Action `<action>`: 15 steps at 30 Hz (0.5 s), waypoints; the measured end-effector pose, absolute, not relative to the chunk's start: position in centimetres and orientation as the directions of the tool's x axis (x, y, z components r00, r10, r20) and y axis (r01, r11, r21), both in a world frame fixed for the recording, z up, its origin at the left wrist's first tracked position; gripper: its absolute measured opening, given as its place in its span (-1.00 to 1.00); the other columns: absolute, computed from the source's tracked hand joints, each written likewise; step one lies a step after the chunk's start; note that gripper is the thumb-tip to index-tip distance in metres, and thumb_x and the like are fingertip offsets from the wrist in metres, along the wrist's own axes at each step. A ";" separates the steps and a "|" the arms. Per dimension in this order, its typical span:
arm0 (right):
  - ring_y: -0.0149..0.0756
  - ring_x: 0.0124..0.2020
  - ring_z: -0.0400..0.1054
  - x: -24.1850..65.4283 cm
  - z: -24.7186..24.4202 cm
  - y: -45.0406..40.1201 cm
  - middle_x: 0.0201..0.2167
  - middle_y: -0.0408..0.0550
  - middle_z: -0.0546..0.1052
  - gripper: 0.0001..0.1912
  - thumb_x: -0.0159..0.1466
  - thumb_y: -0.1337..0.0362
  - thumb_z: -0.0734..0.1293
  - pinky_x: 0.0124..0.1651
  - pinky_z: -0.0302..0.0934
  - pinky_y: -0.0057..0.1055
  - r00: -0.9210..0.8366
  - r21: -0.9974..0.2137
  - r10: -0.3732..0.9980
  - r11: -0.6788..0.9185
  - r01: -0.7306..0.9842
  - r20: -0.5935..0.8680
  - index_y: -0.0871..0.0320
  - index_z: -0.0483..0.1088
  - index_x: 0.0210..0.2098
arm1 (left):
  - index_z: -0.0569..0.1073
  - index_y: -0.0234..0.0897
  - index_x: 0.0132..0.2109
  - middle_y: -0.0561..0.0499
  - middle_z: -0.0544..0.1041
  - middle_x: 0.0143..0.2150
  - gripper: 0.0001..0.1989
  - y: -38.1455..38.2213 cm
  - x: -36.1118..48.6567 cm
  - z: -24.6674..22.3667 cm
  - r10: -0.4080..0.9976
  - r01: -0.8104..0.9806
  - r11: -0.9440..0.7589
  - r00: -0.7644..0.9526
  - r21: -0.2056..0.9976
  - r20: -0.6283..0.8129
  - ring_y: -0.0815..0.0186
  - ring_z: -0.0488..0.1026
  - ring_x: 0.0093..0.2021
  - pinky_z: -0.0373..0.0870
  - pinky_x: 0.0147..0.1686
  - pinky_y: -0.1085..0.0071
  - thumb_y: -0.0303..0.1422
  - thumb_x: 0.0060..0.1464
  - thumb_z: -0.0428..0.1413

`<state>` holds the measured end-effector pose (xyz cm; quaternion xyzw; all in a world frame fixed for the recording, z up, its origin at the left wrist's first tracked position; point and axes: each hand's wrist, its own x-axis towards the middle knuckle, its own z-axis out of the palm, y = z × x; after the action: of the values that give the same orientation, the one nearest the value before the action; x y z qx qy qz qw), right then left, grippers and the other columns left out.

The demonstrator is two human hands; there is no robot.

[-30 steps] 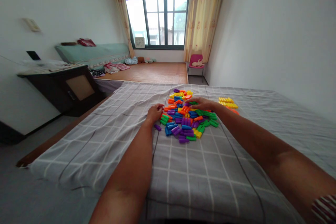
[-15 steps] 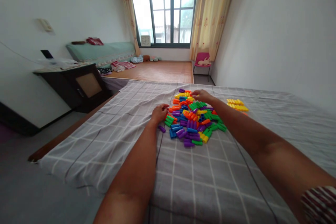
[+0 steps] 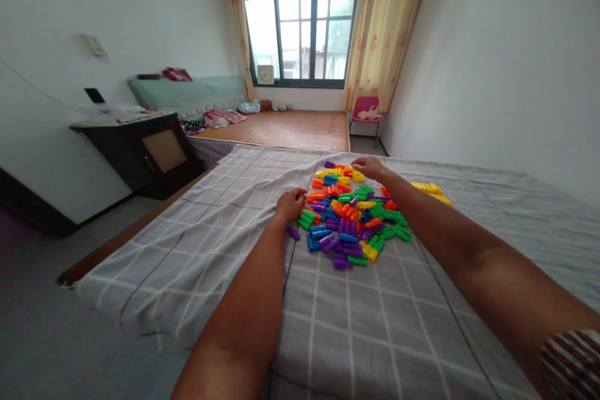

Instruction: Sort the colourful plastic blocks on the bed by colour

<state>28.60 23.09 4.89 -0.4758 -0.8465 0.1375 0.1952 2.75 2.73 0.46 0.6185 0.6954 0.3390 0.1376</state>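
A loose heap of plastic bullet-shaped toy pieces in purple, blue, green, orange and yellow lies on the checked bedsheet. My left hand rests at the heap's left edge with its fingers curled, close to orange pieces; what is inside them is hidden. At the far edge of the heap, my right hand has its fingers pinched together over a yellow toy piece. A single purple piece lies apart, just below my left hand.
Rows of yellow pieces lie right of the heap, partly behind my right forearm. The grey checked sheet covers the bed. Beyond are another bed with a brown mat, a pink chair and a dark cabinet at left.
My right hand has moved slightly right, and a yellow piece now shows below its fingers. My left hand stays by the heap's edge. The view has shifted a little.
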 end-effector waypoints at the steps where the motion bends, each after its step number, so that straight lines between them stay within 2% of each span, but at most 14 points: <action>1: -0.18 -0.11 0.43 28.0 4.7 23.9 -0.12 0.01 0.58 -0.63 0.26 0.11 0.27 -0.07 0.27 -0.35 -0.445 -0.377 0.865 0.501 0.779 0.232 0.12 0.51 -0.03 | 0.53 -0.28 -0.02 -0.03 0.62 -0.19 -0.68 2.8 2.8 0.4 0.953 0.772 0.007 -0.198 0.636 0.229 0.30 0.52 -0.20 0.38 -0.20 0.44 -0.43 0.11 0.00; 4: -0.16 0.01 0.38 25.5 4.0 25.8 0.04 0.03 0.50 -0.53 0.25 0.19 0.28 0.01 0.25 -0.34 -0.444 -0.291 0.872 0.487 0.823 0.204 0.11 0.37 0.14 | 0.54 -0.25 -0.03 -0.03 0.62 -0.18 -0.68 2.9 2.8 0.2 0.952 0.782 0.014 -0.202 0.623 0.231 0.30 0.52 -0.19 0.38 -0.19 0.45 -0.41 0.11 0.01; 7: -0.18 -0.10 0.43 23.5 3.3 26.7 -0.01 0.07 0.52 -0.46 0.27 0.17 0.27 -0.12 0.29 -0.39 -0.449 -0.289 0.892 0.444 0.848 0.050 0.14 0.28 0.22 | 0.55 -0.24 -0.03 -0.03 0.62 -0.17 -0.68 2.9 2.7 -0.1 0.950 0.787 0.021 -0.208 0.617 0.233 0.30 0.51 -0.19 0.38 -0.20 0.45 -0.39 0.12 0.01; 11: -0.28 -0.32 0.43 23.0 3.0 26.7 -0.20 0.00 0.59 -0.55 0.30 0.15 0.24 -0.34 0.27 -0.48 -0.483 -0.332 0.875 0.445 0.832 -0.039 0.16 0.35 0.14 | 0.55 -0.23 -0.03 -0.03 0.62 -0.17 -0.68 3.0 2.7 -0.2 0.950 0.789 0.028 -0.212 0.613 0.230 0.30 0.52 -0.20 0.38 -0.21 0.45 -0.38 0.13 0.01; 15: -0.32 -0.30 0.42 24.8 4.5 25.4 -0.18 0.00 0.58 -0.60 0.26 0.14 0.32 -0.31 0.27 -0.51 -0.554 -0.404 0.831 0.488 0.773 -0.056 0.17 0.42 0.04 | 0.54 -0.22 -0.03 -0.01 0.62 -0.19 -0.68 2.9 2.8 0.1 0.953 0.794 0.034 -0.209 0.606 0.221 0.31 0.51 -0.20 0.38 -0.21 0.46 -0.40 0.12 0.01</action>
<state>24.84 25.42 4.47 -0.4666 -0.8595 0.1954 0.0735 2.77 2.88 0.09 0.6167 0.7083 0.3207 0.1233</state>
